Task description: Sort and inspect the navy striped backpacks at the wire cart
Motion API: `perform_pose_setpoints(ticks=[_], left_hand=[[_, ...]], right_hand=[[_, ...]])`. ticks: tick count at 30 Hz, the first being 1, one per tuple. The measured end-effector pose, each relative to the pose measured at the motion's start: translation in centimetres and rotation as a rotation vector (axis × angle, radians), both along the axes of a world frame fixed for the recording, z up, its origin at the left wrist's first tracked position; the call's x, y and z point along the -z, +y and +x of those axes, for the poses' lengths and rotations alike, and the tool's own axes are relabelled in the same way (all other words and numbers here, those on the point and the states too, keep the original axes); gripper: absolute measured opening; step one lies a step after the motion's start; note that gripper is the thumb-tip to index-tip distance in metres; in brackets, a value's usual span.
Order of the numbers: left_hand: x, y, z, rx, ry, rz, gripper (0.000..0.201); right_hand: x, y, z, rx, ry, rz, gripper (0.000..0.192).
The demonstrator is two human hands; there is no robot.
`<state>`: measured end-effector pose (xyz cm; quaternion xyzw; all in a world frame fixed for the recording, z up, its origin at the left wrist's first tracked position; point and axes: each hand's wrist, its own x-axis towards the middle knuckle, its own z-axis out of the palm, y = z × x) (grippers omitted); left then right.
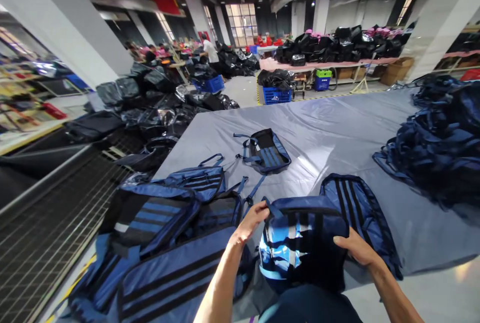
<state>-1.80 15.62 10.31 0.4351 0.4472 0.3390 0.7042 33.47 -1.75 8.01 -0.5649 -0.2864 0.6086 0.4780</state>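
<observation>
A navy backpack with black and light-blue stripes (300,243) stands upright in front of me at the near edge of the grey table (330,133). My left hand (252,220) grips its top left corner. My right hand (356,248) holds its right side. Just behind it lies another navy striped backpack (356,205), flat on the table. A small dark bag with blue straps (265,150) lies alone further out on the table.
A stack of navy striped backpacks (165,233) fills the table's left near corner. A heap of navy bags (438,148) sits at the right. Black bags (157,103) pile beyond the left edge, beside a metal grid (48,223). Blue crates (276,95) and a person (210,53) are far off.
</observation>
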Motion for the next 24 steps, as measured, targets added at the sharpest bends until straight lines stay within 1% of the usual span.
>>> perform_pose_setpoints(ticks=[3,5,7,10,12,13,15,17,19,21,22,24], left_hand=[[-3.2,-1.2,0.0,0.265,-0.081,0.015,0.057],[-5.1,-2.4,0.0,0.378,-0.097,-0.015,0.055],[-6.9,-3.7,-0.1,0.476,-0.077,-0.045,0.052],[-9.4,-5.5,-0.1,0.619,0.011,-0.041,0.051],[-10.5,-6.4,-0.2,0.696,0.059,-0.039,0.041],[-10.8,-6.8,-0.3,0.701,0.072,-0.04,0.032],[-10.6,-7.2,-0.4,0.634,0.09,-0.016,0.016],[-9.6,-7.0,-0.3,0.463,0.149,0.09,0.007],[-7.9,-6.0,0.1,0.253,0.283,0.261,0.003],[-5.8,-4.6,0.9,0.092,0.489,0.441,0.015],[-4.8,-3.8,1.4,0.049,0.602,0.523,0.022],[-2.9,-2.4,2.6,0.018,0.819,0.659,0.032]], right_hand=[[-0.6,0.0,0.2,0.124,0.127,0.057,0.097],[-1.2,0.3,0.1,0.169,0.126,0.079,0.1],[-1.9,0.5,-0.1,0.152,0.112,0.109,0.099],[-3.3,0.6,-0.2,0.072,0.123,0.162,0.085],[-4.2,0.4,-0.2,0.043,0.151,0.18,0.079],[-4.7,0.2,-0.2,0.035,0.167,0.178,0.077],[-5.5,-0.1,-0.3,-0.001,0.179,0.158,0.07],[-5.9,0.2,-0.6,-0.035,0.129,0.132,0.057],[-5.9,1.2,-1.1,-0.019,-0.01,0.127,0.045],[-5.4,3.0,-1.7,0.062,-0.267,0.167,0.042],[-5.0,4.0,-1.9,0.117,-0.432,0.207,0.04],[-4.2,6.0,-2.2,0.227,-0.775,0.294,0.037]])
